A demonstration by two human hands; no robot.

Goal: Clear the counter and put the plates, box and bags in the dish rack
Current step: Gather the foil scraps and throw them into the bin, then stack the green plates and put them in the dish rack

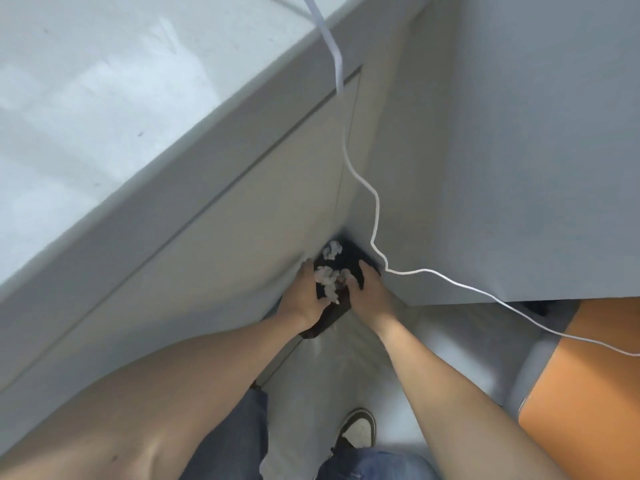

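I look down past the counter edge to the floor corner. A black bag or bin liner (349, 268) sits low in the corner between the cabinet front and a grey panel, with crumpled white scraps (329, 277) inside it. My left hand (304, 296) grips the bag's left rim and my right hand (369, 292) grips its right rim, holding it between them. No plates, box or dish rack are in view.
The pale counter top (104, 98) fills the upper left, with a beige cabinet door (263, 209) below it. A grey panel (519, 150) stands on the right. A white cable (375, 209) hangs across the corner. An orange surface (588, 393) lies lower right. My shoe (358, 429) rests on the floor.
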